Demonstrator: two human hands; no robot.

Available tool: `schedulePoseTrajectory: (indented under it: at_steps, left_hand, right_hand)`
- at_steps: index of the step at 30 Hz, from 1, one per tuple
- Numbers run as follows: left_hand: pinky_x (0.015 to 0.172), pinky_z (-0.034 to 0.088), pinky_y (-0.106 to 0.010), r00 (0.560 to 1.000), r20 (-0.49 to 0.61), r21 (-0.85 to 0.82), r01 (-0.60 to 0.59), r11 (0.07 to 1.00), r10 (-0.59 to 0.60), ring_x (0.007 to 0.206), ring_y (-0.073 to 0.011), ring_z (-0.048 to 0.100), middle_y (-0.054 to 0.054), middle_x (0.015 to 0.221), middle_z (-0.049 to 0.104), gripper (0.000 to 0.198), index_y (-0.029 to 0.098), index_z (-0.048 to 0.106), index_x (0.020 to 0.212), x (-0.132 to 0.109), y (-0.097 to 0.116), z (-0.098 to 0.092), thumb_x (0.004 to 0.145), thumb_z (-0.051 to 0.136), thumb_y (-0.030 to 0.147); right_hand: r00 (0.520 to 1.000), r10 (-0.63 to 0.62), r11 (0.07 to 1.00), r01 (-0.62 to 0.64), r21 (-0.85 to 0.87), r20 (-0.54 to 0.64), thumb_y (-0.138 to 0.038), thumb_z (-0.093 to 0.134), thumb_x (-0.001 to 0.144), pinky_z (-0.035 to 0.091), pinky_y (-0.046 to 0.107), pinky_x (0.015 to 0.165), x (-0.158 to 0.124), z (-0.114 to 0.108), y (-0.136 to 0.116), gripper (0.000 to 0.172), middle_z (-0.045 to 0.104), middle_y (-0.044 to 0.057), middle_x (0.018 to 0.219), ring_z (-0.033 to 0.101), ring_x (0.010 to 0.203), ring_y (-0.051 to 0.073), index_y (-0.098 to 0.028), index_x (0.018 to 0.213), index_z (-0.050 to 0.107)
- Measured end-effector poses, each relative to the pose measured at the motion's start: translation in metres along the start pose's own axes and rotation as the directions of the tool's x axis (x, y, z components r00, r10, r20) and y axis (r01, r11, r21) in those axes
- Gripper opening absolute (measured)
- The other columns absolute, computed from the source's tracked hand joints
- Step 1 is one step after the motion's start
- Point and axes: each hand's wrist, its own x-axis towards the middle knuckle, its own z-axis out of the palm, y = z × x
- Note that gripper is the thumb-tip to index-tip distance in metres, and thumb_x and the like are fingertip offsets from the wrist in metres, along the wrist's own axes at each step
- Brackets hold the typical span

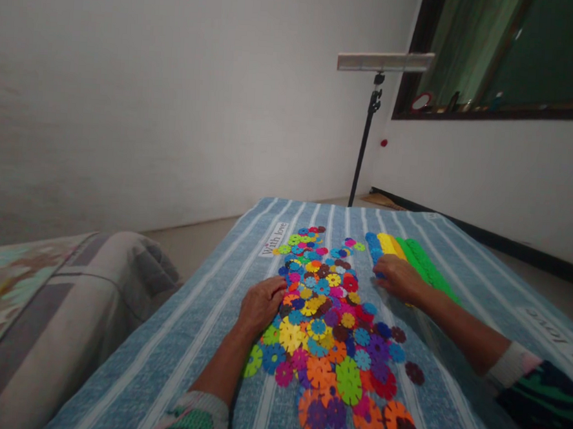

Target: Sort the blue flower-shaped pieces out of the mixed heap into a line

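from here i see a cloth-covered bench (161,362), a heap of discs (318,326) on it, then green, yellow and blue rows (426,268). the left hand (260,303) touches the heap; the right hand (396,277) is by the blue row (374,246). i can't tell if either grips.

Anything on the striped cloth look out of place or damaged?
No damage stands out. A brown notched disc lies just right of the loose multicoloured pile, touching no other piece, so it looks slightly stray.

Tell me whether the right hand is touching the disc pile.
Apart: the head view shows blue cloth between the right hand and the disc pile.
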Motion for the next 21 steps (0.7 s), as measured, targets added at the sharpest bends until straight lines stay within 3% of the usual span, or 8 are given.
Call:
schedulePoseTrajectory:
  at_steps: [4, 8, 14, 17, 21]
  left_hand:
    - [0.101, 0.048, -0.037, 1.0, 0.001, -0.003, -0.025, 1.0, 0.025, 0.115, -0.0213, 0.062, -0.002, 0.12, 0.069, 0.033, 0.025, 0.072, 0.105, 0.0, 0.001, -0.001, 0.085, 0.046, 0.024]
    - [0.101, 0.048, -0.036, 0.999, -0.021, -0.002, -0.03, 1.0, 0.03, 0.114, -0.021, 0.062, -0.001, 0.12, 0.07, 0.032, 0.025, 0.072, 0.104, 0.0, -0.001, 0.0, 0.085, 0.046, 0.025]
    - [0.101, 0.049, -0.036, 0.998, -0.044, -0.019, -0.04, 0.999, 0.039, 0.112, -0.0201, 0.063, -0.002, 0.118, 0.071, 0.031, 0.025, 0.073, 0.102, 0.0, -0.004, 0.003, 0.084, 0.047, 0.025]
    - [0.1, 0.049, -0.036, 0.999, -0.046, -0.022, -0.019, 1.0, 0.018, 0.112, -0.0205, 0.064, -0.003, 0.118, 0.07, 0.032, 0.023, 0.072, 0.104, 0.001, -0.005, 0.004, 0.084, 0.047, 0.026]
    - [0.101, 0.049, -0.037, 0.998, -0.054, -0.034, -0.019, 0.999, 0.017, 0.112, -0.0206, 0.064, -0.003, 0.118, 0.07, 0.032, 0.023, 0.073, 0.102, 0.001, -0.005, 0.004, 0.084, 0.047, 0.026]
  right_hand:
    - [0.995, -0.097, 0.994, 0.095, 0.055, 0.027, -0.028, 0.055, 0.09, 0.038, 0.027, 0.08, 0.004, -0.003, -0.04, 0.016, 0.066, 0.009, 0.098, 0.058, 0.098, 0.021, -0.018, 0.091, 0.068]
    - [0.994, -0.099, 0.99, 0.095, 0.103, 0.038, -0.037, 0.05, 0.094, 0.039, 0.026, 0.071, 0.008, 0.006, -0.084, 0.025, 0.067, 0.008, 0.095, 0.06, 0.087, 0.019, -0.019, 0.095, 0.067]
    - [0.987, -0.147, 0.97, 0.158, 0.186, -0.071, -0.037, 0.041, 0.097, 0.039, 0.029, 0.076, 0.004, 0.016, -0.142, 0.032, 0.064, 0.009, 0.097, 0.056, 0.09, 0.02, -0.017, 0.092, 0.066]
    - [0.974, -0.2, 0.958, 0.216, 0.189, -0.104, -0.037, 0.043, 0.096, 0.039, 0.03, 0.072, -0.005, 0.016, -0.156, 0.029, 0.064, 0.009, 0.096, 0.055, 0.086, 0.021, -0.017, 0.093, 0.065]
    - [0.952, -0.288, 0.931, 0.304, 0.201, -0.107, -0.034, 0.043, 0.097, 0.037, 0.029, 0.07, -0.015, 0.016, -0.154, 0.027, 0.063, 0.006, 0.089, 0.054, 0.079, 0.018, -0.019, 0.086, 0.062]
